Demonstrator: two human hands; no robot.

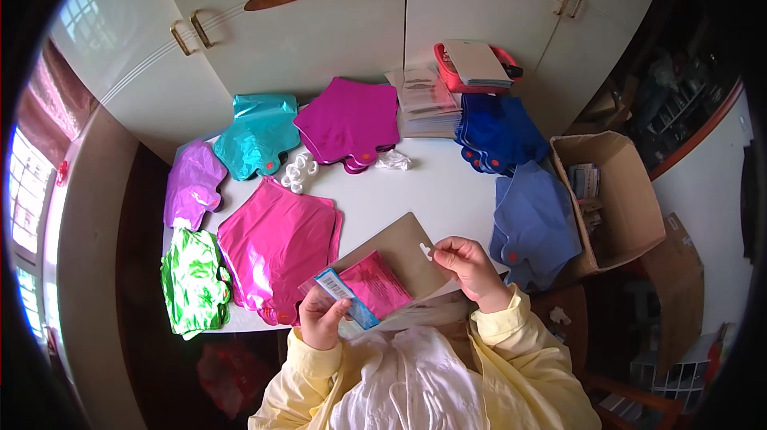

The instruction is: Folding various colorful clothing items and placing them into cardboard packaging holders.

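My left hand (323, 320) pinches the lower left end of a flat packet, by a blue-and-white label strip (351, 302) with a barcode. In the packet lies a folded pink foil sheet (379, 284), with clear film showing at the left end. Behind the pink foil is a grey-brown card (403, 242) with a white hang hole near its right corner. Thumb and fingers of my right hand (475, 270) close on that corner beside the hole. Both hands hold the card tilted over the table's near edge. Left of it lies a stack of flat pink foil balloons (280, 242).
Around the white table (423, 190) lie flat foil balloons in green (194, 282), purple (192, 186), teal (254, 136), magenta (347, 120), dark blue (499, 128) and grey-blue (534, 218). White ribbon coils (297, 174), stacked packets (431, 122), a red basket (449, 72) and a cardboard box (639, 222) stand about.
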